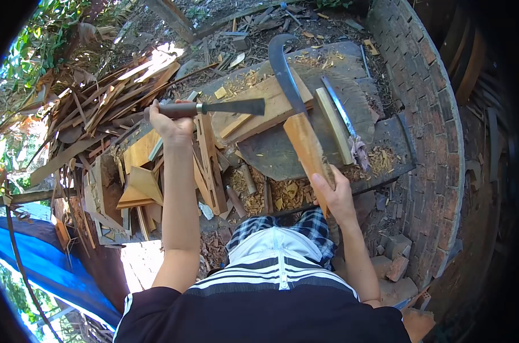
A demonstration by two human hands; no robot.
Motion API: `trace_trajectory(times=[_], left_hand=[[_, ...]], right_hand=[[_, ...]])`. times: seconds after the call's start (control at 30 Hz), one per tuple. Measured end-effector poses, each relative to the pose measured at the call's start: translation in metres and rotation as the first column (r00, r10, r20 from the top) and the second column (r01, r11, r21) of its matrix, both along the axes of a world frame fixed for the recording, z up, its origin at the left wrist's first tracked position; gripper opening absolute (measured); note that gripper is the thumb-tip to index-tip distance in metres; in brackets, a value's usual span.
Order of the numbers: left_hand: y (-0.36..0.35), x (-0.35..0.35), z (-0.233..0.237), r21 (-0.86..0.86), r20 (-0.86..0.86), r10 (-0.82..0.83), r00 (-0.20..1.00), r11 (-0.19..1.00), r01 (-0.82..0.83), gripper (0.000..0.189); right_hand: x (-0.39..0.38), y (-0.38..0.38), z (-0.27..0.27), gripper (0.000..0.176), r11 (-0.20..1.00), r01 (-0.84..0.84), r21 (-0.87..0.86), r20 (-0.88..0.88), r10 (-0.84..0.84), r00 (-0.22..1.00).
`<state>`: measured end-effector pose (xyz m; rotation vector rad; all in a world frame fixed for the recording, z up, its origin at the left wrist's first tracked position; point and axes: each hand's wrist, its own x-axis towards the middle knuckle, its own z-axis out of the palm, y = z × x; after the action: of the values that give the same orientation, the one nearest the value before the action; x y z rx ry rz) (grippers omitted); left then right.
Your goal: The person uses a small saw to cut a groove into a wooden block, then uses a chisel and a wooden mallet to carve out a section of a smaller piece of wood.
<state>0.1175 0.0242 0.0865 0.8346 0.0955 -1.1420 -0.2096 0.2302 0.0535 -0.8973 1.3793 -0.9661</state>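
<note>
One chisel (233, 107), left grip (172, 123), wood (305, 143), right grip (335, 197)

The chisel blade (236, 107) is dark, matt metal. The curved sickle (281, 66) looks like dull metal, the plank (265, 106) pale wood.

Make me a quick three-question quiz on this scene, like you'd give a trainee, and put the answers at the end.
1. What does the left grip hold? A) a hammer; B) a flat-bladed tool; C) a brush.
2. True or false: the right grip is empty.
3. Fill in the blank: the curved wall on the right is made of ____.

Key: 1. B. 2. False; it holds a piece of wood. 3. Bricks.
</note>
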Motion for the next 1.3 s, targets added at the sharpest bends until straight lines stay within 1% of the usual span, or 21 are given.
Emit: trace_trajectory(times=[0.1, 0.17, 0.2, 0.27, 0.3, 0.33, 0.4, 0.47, 0.6, 0.67, 0.77, 0.83, 0.93, 1.0, 1.07, 1.1, 1.17, 1.2, 1.23, 1.27, 1.3], left_hand=[[-0.009, 0.004, -0.003, 0.045, 0.036, 0.028, 0.999, 0.999, -0.030, 0.038], [-0.013, 0.004, -0.003, 0.059, -0.057, 0.048, 0.997, 0.997, -0.045, 0.039], [-0.014, 0.003, -0.002, 0.058, -0.058, 0.043, 0.997, 0.997, -0.040, 0.039], [-0.016, 0.002, 0.001, 0.160, 0.031, 0.046, 0.998, 0.986, -0.050, 0.032], [-0.016, 0.005, 0.001, 0.182, 0.006, 0.039, 0.999, 0.983, -0.040, 0.031], [-0.016, 0.008, 0.000, 0.182, 0.005, 0.034, 0.999, 0.983, -0.034, 0.031], [-0.012, 0.011, -0.001, 0.173, -0.004, -0.061, 0.998, 0.983, 0.061, 0.038], [-0.009, 0.011, -0.001, 0.189, -0.016, -0.042, 0.999, 0.981, 0.044, 0.039], [-0.008, 0.010, -0.003, 0.203, 0.004, -0.034, 0.999, 0.979, 0.033, 0.037], [-0.008, 0.009, -0.002, 0.218, 0.010, -0.019, 1.000, 0.976, 0.016, 0.037], [-0.010, 0.012, -0.004, 0.232, -0.008, 0.024, 1.000, 0.973, -0.022, 0.031], [-0.012, 0.016, -0.009, 0.172, -0.043, -0.010, 0.999, 0.985, 0.017, 0.037], [-0.012, 0.010, -0.005, 0.151, -0.075, 0.013, 0.997, 0.989, -0.002, 0.037], [-0.013, 0.008, -0.005, 0.184, -0.068, 0.026, 0.997, 0.983, -0.013, 0.033], [-0.015, 0.013, -0.013, 0.070, -0.055, -0.039, 0.998, 0.997, 0.043, 0.028], [-0.015, 0.012, -0.012, 0.074, -0.055, -0.040, 0.998, 0.996, 0.044, 0.028], [-0.015, 0.009, -0.011, 0.061, 0.085, -0.046, 0.995, 0.997, 0.041, 0.024], [-0.013, 0.004, -0.010, 0.063, 0.084, -0.047, 0.995, 0.997, 0.042, 0.024], [-0.009, -0.005, -0.007, -0.037, 0.258, 0.051, 0.965, 0.998, -0.043, 0.023], [-0.005, -0.015, -0.003, -0.149, 0.412, 0.161, 0.897, 0.983, -0.108, 0.023], [0.001, -0.025, 0.009, -0.206, 0.465, 0.214, 0.859, 0.970, -0.130, 0.023]], right_hand=[[0.008, -0.003, -0.006, 0.042, 0.999, -0.021, 0.038, 0.005, 0.021, 1.000], [0.013, -0.005, -0.005, 0.043, 0.996, -0.041, 0.084, -0.002, 0.041, 0.999], [0.014, -0.006, -0.006, 0.043, 0.996, -0.036, 0.083, -0.003, 0.036, 0.999], [0.016, -0.007, -0.012, 0.045, 0.993, -0.063, 0.103, -0.060, 0.070, 0.996], [0.017, -0.008, -0.013, 0.045, 0.993, -0.058, 0.102, -0.061, 0.064, 0.996], [0.017, -0.008, -0.014, 0.047, 0.992, -0.062, 0.108, -0.074, 0.070, 0.995], [0.018, -0.008, -0.019, 0.049, 0.991, -0.067, 0.117, -0.087, 0.078, 0.993], [0.019, -0.009, -0.025, 0.052, 0.995, -0.077, 0.060, -0.174, 0.087, 0.981], [0.021, -0.013, -0.029, 0.053, 0.984, -0.115, 0.135, -0.180, 0.138, 0.974], [0.023, -0.014, -0.032, 0.053, 0.993, -0.116, 0.025, -0.269, 0.118, 0.956], [0.023, -0.014, -0.032, 0.052, 0.989, -0.133, 0.057, -0.268, 0.144, 0.953], [0.022, -0.014, -0.030, 0.052, 0.988, -0.142, 0.060, -0.284, 0.153, 0.946], [0.021, -0.012, -0.030, 0.052, 0.987, -0.150, 0.065, -0.314, 0.163, 0.935], [0.020, -0.012, -0.031, 0.051, 0.986, -0.153, 0.066, -0.325, 0.167, 0.931], [0.020, -0.012, -0.031, 0.052, 0.985, -0.162, 0.064, -0.329, 0.175, 0.928], [0.020, -0.012, -0.031, 0.052, 0.985, -0.161, 0.068, -0.329, 0.175, 0.928], [0.020, -0.012, -0.030, 0.052, 0.982, -0.170, 0.083, -0.332, 0.188, 0.925], [0.020, -0.012, -0.030, 0.052, 0.982, -0.169, 0.085, -0.332, 0.188, 0.924], [0.020, -0.012, -0.029, 0.051, 0.981, -0.169, 0.092, -0.332, 0.190, 0.924], [0.020, -0.012, -0.029, 0.051, 0.981, -0.168, 0.099, -0.332, 0.192, 0.924], [0.019, -0.013, -0.028, 0.051, 0.981, -0.168, 0.102, -0.332, 0.192, 0.924]])
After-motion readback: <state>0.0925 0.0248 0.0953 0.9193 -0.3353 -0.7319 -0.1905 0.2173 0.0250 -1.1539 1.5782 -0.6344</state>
